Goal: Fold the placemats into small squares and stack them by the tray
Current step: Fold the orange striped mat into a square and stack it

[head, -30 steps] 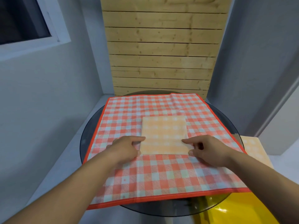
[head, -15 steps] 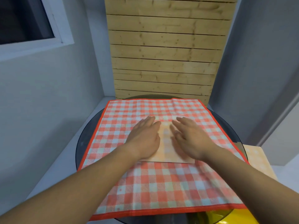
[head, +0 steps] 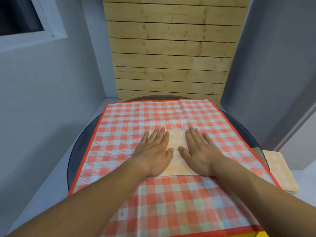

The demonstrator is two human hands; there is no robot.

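Checked cloth (head: 130, 127): thin fabric, matt, with a fine diagonal weave texture in the red squares. It has soft creases near the far edge of the table and a plain red hem.
Folded placemat (head: 177, 142): pale orange check, matt, smooth and flat. Whether it is cloth or paper, I cannot tell.
Second folded placemat (head: 277, 171): past the right edge of the table, with the same pale, matt surface.
Table (head: 78, 151): dark tinted glass, smooth, a little glossy.
Wall panel (head: 171, 57): bare light wood planks with knots, matt.
Walls (head: 42, 100): grey paint, matt, smooth.
Window frame (head: 51, 28): white, smooth.
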